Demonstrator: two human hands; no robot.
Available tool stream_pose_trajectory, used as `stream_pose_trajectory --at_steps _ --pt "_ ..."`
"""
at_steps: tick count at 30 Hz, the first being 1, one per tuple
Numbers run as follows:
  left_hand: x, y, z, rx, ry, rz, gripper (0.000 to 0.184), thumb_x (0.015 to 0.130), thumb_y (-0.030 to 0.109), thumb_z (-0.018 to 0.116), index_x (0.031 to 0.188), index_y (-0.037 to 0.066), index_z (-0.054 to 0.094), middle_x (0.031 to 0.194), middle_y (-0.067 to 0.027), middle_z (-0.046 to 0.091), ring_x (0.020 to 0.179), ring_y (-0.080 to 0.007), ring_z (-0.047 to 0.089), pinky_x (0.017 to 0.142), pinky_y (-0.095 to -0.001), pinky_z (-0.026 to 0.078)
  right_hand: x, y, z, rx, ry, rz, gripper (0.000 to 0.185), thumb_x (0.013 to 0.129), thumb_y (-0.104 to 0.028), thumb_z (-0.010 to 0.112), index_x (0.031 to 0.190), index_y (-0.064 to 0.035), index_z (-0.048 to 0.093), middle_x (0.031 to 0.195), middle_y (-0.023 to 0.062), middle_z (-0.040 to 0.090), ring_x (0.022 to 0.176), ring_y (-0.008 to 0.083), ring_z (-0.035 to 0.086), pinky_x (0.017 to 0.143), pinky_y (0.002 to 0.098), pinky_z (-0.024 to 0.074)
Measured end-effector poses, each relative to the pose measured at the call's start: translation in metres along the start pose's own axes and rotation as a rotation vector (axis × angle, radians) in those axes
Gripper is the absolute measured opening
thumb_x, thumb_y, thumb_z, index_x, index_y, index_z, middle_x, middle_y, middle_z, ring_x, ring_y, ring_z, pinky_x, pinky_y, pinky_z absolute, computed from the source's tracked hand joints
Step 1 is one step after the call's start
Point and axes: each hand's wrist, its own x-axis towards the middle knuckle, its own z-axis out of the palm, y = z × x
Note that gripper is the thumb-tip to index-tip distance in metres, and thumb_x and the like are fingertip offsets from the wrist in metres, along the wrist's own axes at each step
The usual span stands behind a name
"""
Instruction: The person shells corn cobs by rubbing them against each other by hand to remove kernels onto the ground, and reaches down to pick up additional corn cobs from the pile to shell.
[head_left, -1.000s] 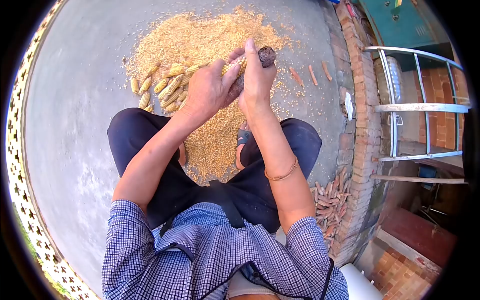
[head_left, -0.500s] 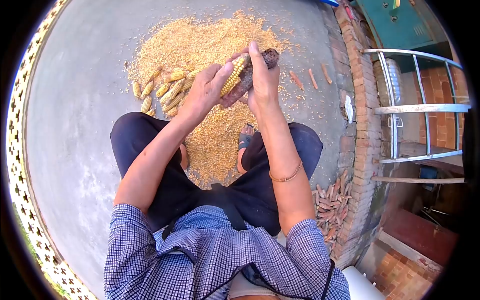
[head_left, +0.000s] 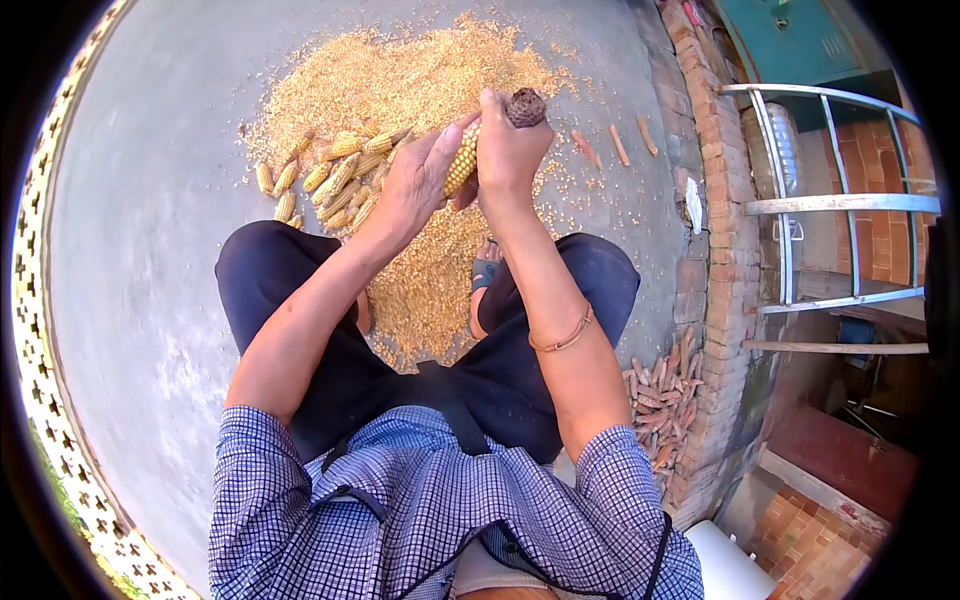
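My left hand [head_left: 415, 180] is wrapped along the left side of a yellow corn cob [head_left: 461, 165] with kernels on it. My right hand [head_left: 512, 158] grips a dark bare cob [head_left: 525, 108], whose rough end sticks out above the fist. The two cobs press against each other between my hands. Beneath them, loose kernels [head_left: 425, 280] cover the ground between my feet. Several unshelled cobs [head_left: 340, 178] lie in a group to the left of my hands.
A wide spread of kernels [head_left: 390, 80] lies farther ahead. Reddish stripped cobs [head_left: 620, 145] rest at the right, and a pile of them [head_left: 664, 400] sits by the low brick edge [head_left: 725, 220]. Beyond it stands a metal railing [head_left: 840, 206].
The corn cob and dark cob have tilted and shifted slightly between my hands. Less of the dark cob's length shows than half a second ago, and my right fist now covers it.
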Motion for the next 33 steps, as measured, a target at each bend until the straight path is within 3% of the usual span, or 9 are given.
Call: stream_pose_trajectory --at_steps 3,7,11,12,19,20,24,27,33 --pt "-0.002 0.016 -0.010 -0.351 -0.106 -0.285 0.058 0.101 0.051 0.040 0.137 0.008 0.053 0.089 -0.0047 0.056 0.082 -0.0098 0.054 0.072 -0.0289 0.052 0.005 0.000 -0.005 0.178 -0.135 0.180 0.018 0.089 -0.016 0.065 0.081 -0.0006 0.063 0.073 0.0058 0.065 0.065 0.0139 0.061 0.061 0.0314 0.0483" --pt "0.004 0.009 -0.020 -0.180 -0.033 -0.152 0.064 0.099 0.056 0.042 0.137 0.004 0.051 0.103 -0.0068 0.055 0.092 -0.0170 0.056 0.082 -0.0346 0.053 -0.001 -0.005 -0.012 0.243 -0.325 0.244 0.026 0.088 -0.027 0.071 0.100 -0.0051 0.065 0.092 0.0038 0.066 0.084 0.0112 0.059 0.072 0.0306 0.0472" --pt "0.010 0.000 -0.022 0.137 0.079 -0.085 0.058 0.102 0.047 0.040 0.129 -0.002 0.055 0.082 -0.0150 0.059 0.081 -0.0184 0.057 0.076 -0.0328 0.049 -0.006 -0.003 -0.006 0.267 -0.420 0.137 0.027 0.090 -0.023 0.068 0.105 -0.0012 0.065 0.094 0.0058 0.067 0.083 0.0123 0.061 0.076 0.0287 0.0485" --pt "0.012 -0.003 -0.017 0.191 0.126 0.140 0.054 0.103 0.042 0.038 0.120 -0.004 0.059 0.075 -0.0169 0.059 0.074 -0.0178 0.055 0.073 -0.0330 0.047 -0.014 -0.007 0.001 0.295 -0.329 0.142 0.027 0.090 -0.024 0.068 0.100 0.0002 0.064 0.091 0.0054 0.066 0.080 0.0122 0.060 0.073 0.0290 0.0479" --pt "0.000 0.006 0.009 -0.317 -0.033 -0.138 0.054 0.104 0.043 0.037 0.111 -0.006 0.060 0.082 -0.0081 0.063 0.075 -0.0111 0.055 0.067 -0.0274 0.048 -0.009 0.022 0.009 -0.181 0.104 -0.141 0.030 0.089 -0.027 0.068 0.084 0.0020 0.059 0.074 0.0095 0.064 0.066 0.0196 0.062 0.064 0.0347 0.0475" --pt "-0.002 0.011 0.008 -0.274 -0.031 -0.157 0.055 0.101 0.054 0.038 0.099 0.003 0.060 0.066 0.0025 0.049 0.053 -0.0033 0.039 0.046 -0.0208 0.028 -0.005 0.027 0.008 -0.213 0.103 -0.180 0.031 0.087 -0.027 0.069 0.082 0.0023 0.059 0.070 0.0125 0.064 0.065 0.0232 0.063 0.063 0.0367 0.0477" --pt "0.005 0.013 -0.003 -0.376 -0.120 -0.153 0.055 0.100 0.053 0.041 0.096 0.002 0.060 0.062 0.0040 0.045 0.050 -0.0037 0.034 0.045 -0.0229 0.024 0.003 0.022 0.005 -0.195 -0.076 -0.153 0.030 0.087 -0.027 0.069 0.083 0.0018 0.060 0.072 0.0085 0.063 0.064 0.0187 0.060 0.063 0.0347 0.0473" --pt "0.011 0.012 -0.009 -0.433 -0.026 -0.154 0.053 0.101 0.051 0.041 0.095 0.002 0.060 0.063 0.0032 0.046 0.050 -0.0040 0.032 0.044 -0.0238 0.022 -0.002 -0.007 -0.002 0.013 -0.215 0.118 0.029 0.087 -0.028 0.070 0.084 0.0002 0.063 0.073 0.0024 0.061 0.065 0.0131 0.056 0.062 0.0312 0.0460" --pt "0.018 -0.010 -0.013 -0.576 -0.083 -0.133 0.047 0.103 0.044 0.041 0.111 0.000 0.053 0.093 -0.0089 0.061 0.077 -0.0139 0.058 0.066 -0.0273 0.050 -0.016 -0.009 -0.006 0.066 -0.399 -0.014 0.036 0.086 -0.032 0.071 0.103 -0.0009 0.063 0.084 0.0024 0.064 0.077 0.0107 0.059 0.071 0.0280 0.0476"
